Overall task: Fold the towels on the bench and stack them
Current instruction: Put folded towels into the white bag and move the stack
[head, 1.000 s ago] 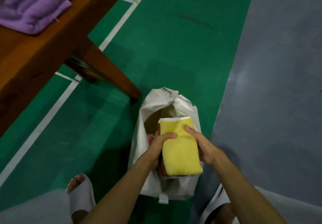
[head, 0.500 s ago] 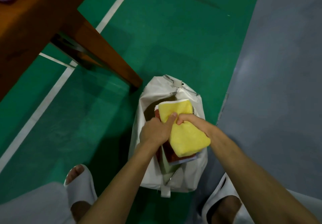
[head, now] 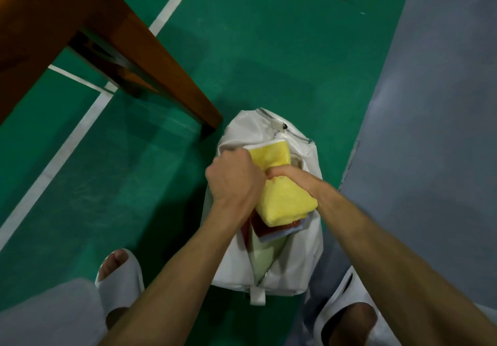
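Observation:
A folded yellow towel (head: 285, 200) lies across the open mouth of a white zip bag (head: 293, 265) on the floor. My left hand (head: 235, 179) grips the towel's left side with curled fingers. From the right, my right hand (head: 290, 175) curls its fingers over the towel's middle. Under the yellow towel, a red folded cloth (head: 265, 228) and a pale one show inside the bag. The wooden bench (head: 40, 23) fills the upper left; its top is out of view.
The bench's slanted leg (head: 166, 76) ends on the floor just left of the bag. My feet in white slippers (head: 121, 281) stand on either side of the bag. The floor is green with white lines, grey to the right.
Both hands have pushed the yellow towel lower into the bag's mouth and closed tighter on it. My view has dropped, so the purple towels on the bench are out of sight.

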`<act>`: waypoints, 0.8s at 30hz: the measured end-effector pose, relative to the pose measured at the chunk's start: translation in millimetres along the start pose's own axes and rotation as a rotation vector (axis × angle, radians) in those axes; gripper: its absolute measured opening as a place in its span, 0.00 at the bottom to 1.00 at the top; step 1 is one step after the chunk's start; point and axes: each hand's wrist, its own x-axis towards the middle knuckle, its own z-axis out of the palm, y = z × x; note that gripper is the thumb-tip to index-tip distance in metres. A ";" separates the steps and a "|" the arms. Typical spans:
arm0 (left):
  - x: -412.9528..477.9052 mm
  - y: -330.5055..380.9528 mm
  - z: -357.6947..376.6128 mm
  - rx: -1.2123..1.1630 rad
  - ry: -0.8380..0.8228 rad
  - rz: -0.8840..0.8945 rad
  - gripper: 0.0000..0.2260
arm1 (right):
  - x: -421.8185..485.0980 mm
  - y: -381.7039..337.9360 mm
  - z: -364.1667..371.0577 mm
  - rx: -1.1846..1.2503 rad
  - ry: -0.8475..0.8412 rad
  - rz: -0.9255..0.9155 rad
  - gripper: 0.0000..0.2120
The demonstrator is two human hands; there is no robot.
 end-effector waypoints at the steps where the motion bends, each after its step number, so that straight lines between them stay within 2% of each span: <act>1: 1.2 -0.5 -0.6 0.061 0.088 0.034 0.03 | 9.0 4.1 -2.2 -0.008 0.036 -0.001 0.51; 3: 12.5 -14.2 9.7 0.141 0.201 0.081 0.04 | 22.6 8.2 -7.0 -0.008 0.049 -0.007 0.55; 6: 31.3 -42.8 32.2 0.286 0.233 0.066 0.11 | 23.0 -1.2 -5.4 -0.102 0.041 0.011 0.51; 8: 36.2 -54.2 41.4 0.306 0.195 0.054 0.15 | 25.7 -9.8 1.1 -0.153 0.072 0.065 0.48; 10: 41.4 -59.4 47.3 0.316 0.141 0.040 0.19 | 28.5 -16.5 13.1 -0.208 0.093 0.125 0.40; 13: 50.6 -60.9 48.8 0.335 0.025 -0.023 0.17 | 37.9 -18.1 24.6 -0.257 0.206 0.139 0.30; 15: 56.1 -60.2 46.4 0.351 -0.027 -0.055 0.14 | 41.9 -18.7 27.5 -0.241 0.228 0.145 0.32; 18: 56.1 -61.2 46.1 0.338 -0.043 -0.077 0.13 | 48.5 -16.5 28.4 -0.234 0.234 0.142 0.44; 22: 51.9 -63.1 59.6 0.372 -0.148 -0.062 0.25 | 52.2 -9.6 25.0 -0.167 0.236 0.105 0.39; 23: 52.6 -62.7 62.5 0.371 -0.162 -0.075 0.23 | 52.5 -9.8 24.5 -0.192 0.234 0.109 0.37; 24: 54.7 -62.4 64.4 0.372 -0.153 -0.079 0.18 | 52.0 -10.1 23.3 -0.220 0.217 0.120 0.32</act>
